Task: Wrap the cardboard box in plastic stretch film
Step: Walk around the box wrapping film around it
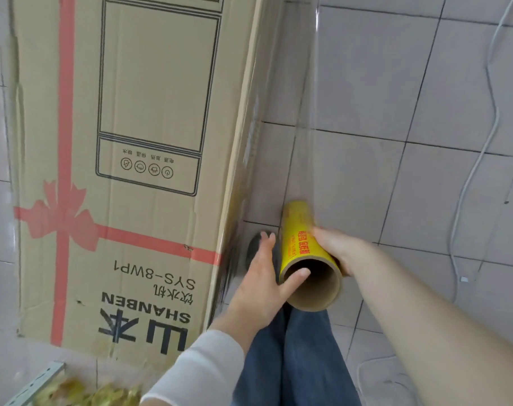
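The roll stands right of the box.

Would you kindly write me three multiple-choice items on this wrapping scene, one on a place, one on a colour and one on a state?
1. Where is the film roll relative to the cardboard box?
A. on top of it
B. to its right
C. inside it

2. What colour is the roll's outside?
A. yellow
B. blue
C. green

3. What is the right hand doing?
A. lying flat on the box
B. hanging idle
C. gripping the roll

Answers:
1 B, the roll is held just off the box's right edge.
2 A, it is yellow with red print.
3 C, the hand's fingers curl round the roll's side.
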